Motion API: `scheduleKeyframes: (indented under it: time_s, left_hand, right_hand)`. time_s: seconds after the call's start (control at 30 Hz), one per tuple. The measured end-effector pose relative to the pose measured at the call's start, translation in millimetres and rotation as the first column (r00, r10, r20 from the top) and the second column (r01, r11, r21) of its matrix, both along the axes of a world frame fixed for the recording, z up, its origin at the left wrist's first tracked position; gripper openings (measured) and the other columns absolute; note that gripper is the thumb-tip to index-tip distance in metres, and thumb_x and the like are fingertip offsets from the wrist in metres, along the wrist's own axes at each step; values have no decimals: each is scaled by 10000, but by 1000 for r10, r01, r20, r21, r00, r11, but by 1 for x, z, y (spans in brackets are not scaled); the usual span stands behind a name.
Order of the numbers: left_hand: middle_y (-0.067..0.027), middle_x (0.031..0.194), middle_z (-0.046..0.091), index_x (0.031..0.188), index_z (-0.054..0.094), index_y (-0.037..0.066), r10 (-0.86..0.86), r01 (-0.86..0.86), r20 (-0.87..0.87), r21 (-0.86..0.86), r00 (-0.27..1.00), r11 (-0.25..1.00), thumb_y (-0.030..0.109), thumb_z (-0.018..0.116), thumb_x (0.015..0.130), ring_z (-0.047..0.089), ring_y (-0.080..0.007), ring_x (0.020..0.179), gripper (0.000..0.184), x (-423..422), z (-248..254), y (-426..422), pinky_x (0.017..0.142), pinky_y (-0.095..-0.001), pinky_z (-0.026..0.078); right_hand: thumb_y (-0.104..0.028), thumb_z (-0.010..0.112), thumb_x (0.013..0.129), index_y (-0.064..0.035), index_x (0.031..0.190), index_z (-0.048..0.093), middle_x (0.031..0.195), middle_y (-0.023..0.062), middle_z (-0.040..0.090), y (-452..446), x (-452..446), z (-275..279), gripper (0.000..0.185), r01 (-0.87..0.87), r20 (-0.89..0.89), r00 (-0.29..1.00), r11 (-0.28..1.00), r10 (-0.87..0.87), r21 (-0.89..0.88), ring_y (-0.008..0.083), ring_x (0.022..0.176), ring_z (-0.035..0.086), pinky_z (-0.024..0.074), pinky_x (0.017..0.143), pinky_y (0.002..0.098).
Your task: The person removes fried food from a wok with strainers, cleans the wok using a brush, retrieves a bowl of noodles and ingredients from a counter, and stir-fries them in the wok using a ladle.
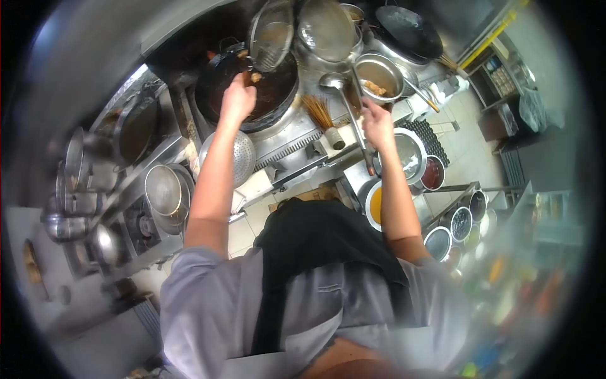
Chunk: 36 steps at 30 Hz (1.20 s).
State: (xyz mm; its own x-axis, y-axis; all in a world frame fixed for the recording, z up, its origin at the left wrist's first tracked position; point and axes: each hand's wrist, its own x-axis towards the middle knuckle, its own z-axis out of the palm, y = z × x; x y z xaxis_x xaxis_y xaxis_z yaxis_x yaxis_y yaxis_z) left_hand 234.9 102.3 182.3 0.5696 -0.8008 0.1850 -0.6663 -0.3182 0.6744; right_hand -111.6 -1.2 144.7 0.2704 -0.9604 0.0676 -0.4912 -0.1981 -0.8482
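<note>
The metal bench (281,140) runs under both grips. A big black wok (278,101) sits below the left grip (240,100). A round mesh strainer (273,44) is just past that grip. A metal pot (383,67) with brown food (375,88) is ahead of the right grip (377,126), which is wrapped around a dark handle (359,85). I can't tell if the left grip is closed. A small brown bit (255,77) is near its fingers.

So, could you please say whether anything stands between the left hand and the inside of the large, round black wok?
Nothing visible does: the left hand is over the large, round black wok. The round, grey mesh strainer overlaps the wok's far side in this view, beyond the hand, not between them.
</note>
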Motion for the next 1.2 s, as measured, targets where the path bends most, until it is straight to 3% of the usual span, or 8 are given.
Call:
scheduleKeyframes:
  time_s: [0.03, 0.3, 0.43, 0.53, 0.7, 0.9, 0.97, 1.2]
  left_hand:
    - [-356, 1032, 621, 1271, 529, -57, 41, -42, 28, 19, 999, 999, 174, 517, 830, 610, -452, 1043, 497, 19, -6, 11, 930, -484, 479]
    - [-346, 1078, 625, 1280, 507, -28, 283, -293, 76, 191, 956, 937, 169, 500, 844, 609, -455, 1063, 478, 124, -50, 18, 944, -490, 478]
    - [-296, 1108, 644, 1238, 532, -17, 271, -259, 0, 294, 963, 920, 155, 489, 870, 637, -417, 1044, 409, 126, -53, 10, 923, -470, 507]
    - [-267, 1016, 680, 1174, 548, -32, 266, -221, -95, 334, 959, 917, 148, 522, 874, 715, -349, 760, 351, 116, -51, 17, 725, -421, 581]
    - [-228, 796, 684, 1118, 530, -94, 256, -185, -253, 272, 933, 944, 139, 524, 878, 681, -272, 548, 335, 92, -60, 42, 539, -375, 567]
    - [-180, 711, 641, 1072, 490, -122, 295, -248, -496, 159, 817, 956, 95, 503, 894, 652, -244, 504, 281, 56, -70, 54, 411, -350, 543]
    - [-126, 743, 610, 1014, 476, -50, 283, -284, -617, 99, 734, 954, 73, 475, 918, 576, -188, 474, 156, 43, -64, 56, 390, -341, 505]
    - [-129, 762, 623, 1114, 493, -59, 231, -255, -588, 43, 775, 966, 72, 453, 942, 578, -181, 481, 219, 18, -31, 43, 394, -325, 496]
  right_hand:
    - [-132, 577, 909, -82, 1217, 650, 825, 210, 694, -3, 20, -6, 321, -76, 19, 996, 978, 82, -194, 284, 637, 683, 536, 689, 380]
    - [-133, 558, 887, -70, 1181, 657, 913, 271, 672, -27, 172, -40, 316, -216, -109, 973, 967, 203, -132, 388, 727, 690, 550, 733, 459]
    - [-106, 524, 877, -53, 1143, 666, 807, 288, 663, -21, 209, -51, 306, -232, -149, 965, 969, 218, -86, 340, 535, 667, 556, 568, 437]
    - [-157, 511, 926, -59, 1220, 649, 699, 210, 675, -16, 215, -56, 339, -238, -134, 959, 966, 250, 99, 254, 424, 610, 501, 423, 379]
    - [-79, 522, 940, -12, 1229, 586, 589, 60, 554, -12, 196, -74, 303, -371, 350, 916, 739, 194, 563, 116, 371, 454, 347, 314, 295]
    - [-60, 532, 934, -25, 1247, 542, 608, 38, 533, 19, 164, -45, 315, -367, 425, 903, 640, 69, 675, 94, 372, 416, 315, 305, 273]
    - [-59, 531, 934, -29, 1223, 546, 618, 38, 538, 23, 156, -37, 290, -384, 462, 886, 618, 37, 686, 90, 374, 413, 309, 304, 263]
    - [-56, 529, 935, -44, 1201, 529, 644, 33, 533, 25, 118, -9, 266, -429, 566, 822, 590, -58, 684, 75, 386, 416, 298, 300, 239]
